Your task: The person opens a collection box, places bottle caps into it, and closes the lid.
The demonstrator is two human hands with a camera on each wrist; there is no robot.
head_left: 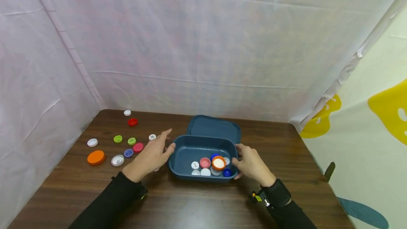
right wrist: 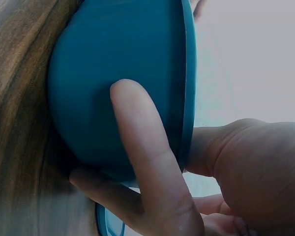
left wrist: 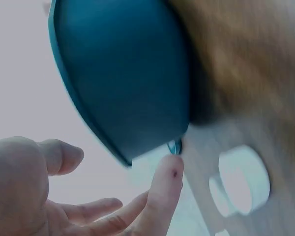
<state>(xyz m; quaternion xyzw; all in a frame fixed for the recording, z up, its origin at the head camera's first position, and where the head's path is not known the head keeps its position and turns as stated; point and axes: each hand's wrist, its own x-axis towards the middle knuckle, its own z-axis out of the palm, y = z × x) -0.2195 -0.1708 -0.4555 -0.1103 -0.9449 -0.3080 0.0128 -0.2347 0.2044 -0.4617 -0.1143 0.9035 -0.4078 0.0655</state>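
Observation:
A dark blue plastic box (head_left: pixel 195 149) stands on the table, with several bottle caps, among them an orange-rimmed cap (head_left: pixel 218 163) and a pink cap (head_left: pixel 205 162), lying toward its right end. My right hand (head_left: pixel 252 162) grips that end, the thumb over the rim and fingers (right wrist: pixel 142 128) against the outer wall. At the opposite end my left hand (head_left: pixel 151 156) is held beside the box, fingers spread and thumb raised. In the left wrist view a gap shows between the thumb and the box wall (left wrist: pixel 123 73); whether a fingertip touches it, I cannot tell.
Behind the box lies its blue lid (head_left: pixel 214 128). Loose caps are scattered at the left of the table (head_left: pixel 197 204): a large orange cap (head_left: pixel 96 158), a white cap (head_left: pixel 117 160), a red cap (head_left: pixel 132 122) and several others. White cloth (head_left: pixel 203 45) hangs behind.

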